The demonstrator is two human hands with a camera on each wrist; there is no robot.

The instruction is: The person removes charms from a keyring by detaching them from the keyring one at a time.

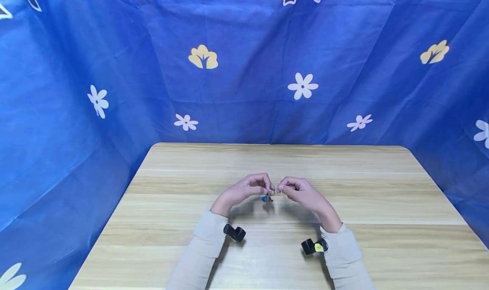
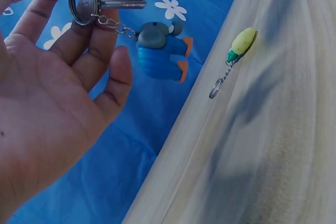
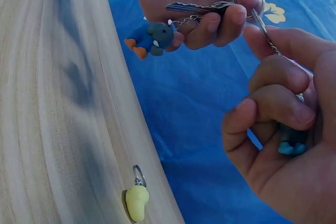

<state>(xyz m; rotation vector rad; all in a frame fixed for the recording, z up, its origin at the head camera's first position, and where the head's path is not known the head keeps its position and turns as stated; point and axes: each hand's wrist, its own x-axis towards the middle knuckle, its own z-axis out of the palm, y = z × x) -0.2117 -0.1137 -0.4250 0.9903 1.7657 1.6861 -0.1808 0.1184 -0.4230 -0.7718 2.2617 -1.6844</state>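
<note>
My left hand [image 1: 248, 188] pinches a metal split ring between fingertips and thumb. From that ring hang a silver key [image 2: 123, 0] and, on a short chain, a blue elephant keychain [image 2: 157, 51] with a grey head and orange feet. Opposite it, my right hand [image 1: 303, 192] pinches a second split ring [image 3: 265, 30], which overlaps the left hand's ring in the right wrist view. The right hand's curled fingers cover most of a small figure; its teal feet [image 3: 292, 148] show below them. Both hands meet fingertip to fingertip above the table.
A yellow keychain [image 2: 242, 43] with a green end, chain and ring lies on the wooden table [image 1: 191, 162]. A blue curtain [image 1: 244, 31] with flower prints stands behind the table and along both sides. Black cameras [image 1: 234, 232] sit on both wrists.
</note>
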